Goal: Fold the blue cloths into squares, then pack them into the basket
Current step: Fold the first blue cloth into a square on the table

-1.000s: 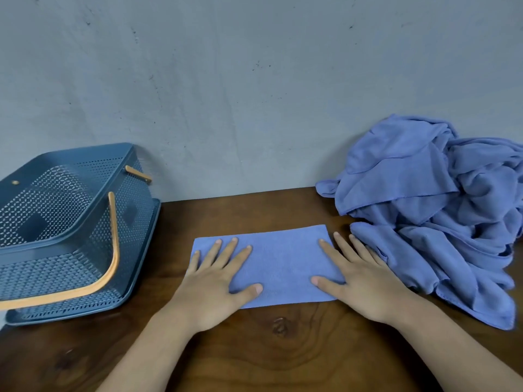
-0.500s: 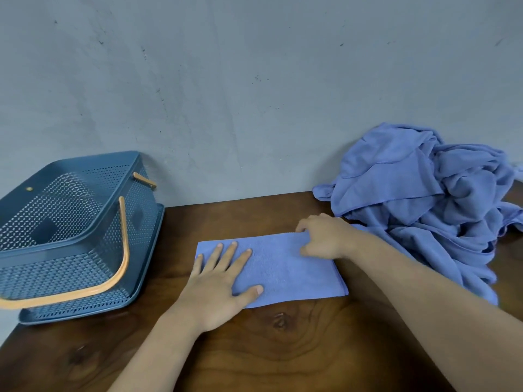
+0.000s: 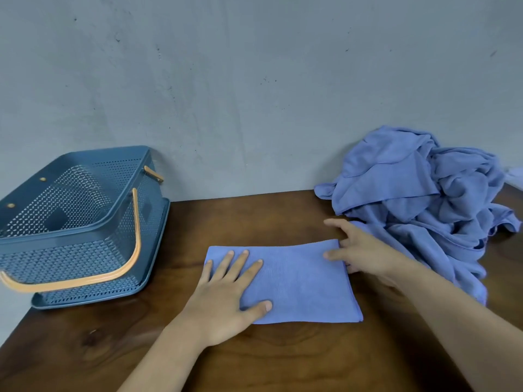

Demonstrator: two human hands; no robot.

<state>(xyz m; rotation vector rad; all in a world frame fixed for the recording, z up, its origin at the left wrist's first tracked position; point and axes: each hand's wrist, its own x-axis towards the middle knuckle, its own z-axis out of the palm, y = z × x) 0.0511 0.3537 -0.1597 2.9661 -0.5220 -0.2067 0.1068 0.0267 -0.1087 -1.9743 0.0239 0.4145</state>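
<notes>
A blue cloth [image 3: 300, 278], folded into a long rectangle, lies flat on the wooden table [image 3: 254, 360] in front of me. My left hand [image 3: 226, 295] presses on its left part with fingers spread and straight. My right hand [image 3: 365, 250] is at the cloth's right short edge. Its thumb lies on top of the cloth, some fingers curl at the edge, and the index finger points past the far corner. A blue perforated basket [image 3: 70, 230] with an orange handle stands at the far left; no cloth shows inside.
A heap of crumpled blue cloths [image 3: 418, 205] lies at the back right, just behind my right hand. A grey wall runs along the table's far edge. The basket sits at the table's left edge.
My right hand has moved from the cloth's far right corner to its right short edge, and its thumb now lies on top. My left hand stays flat on the cloth.
</notes>
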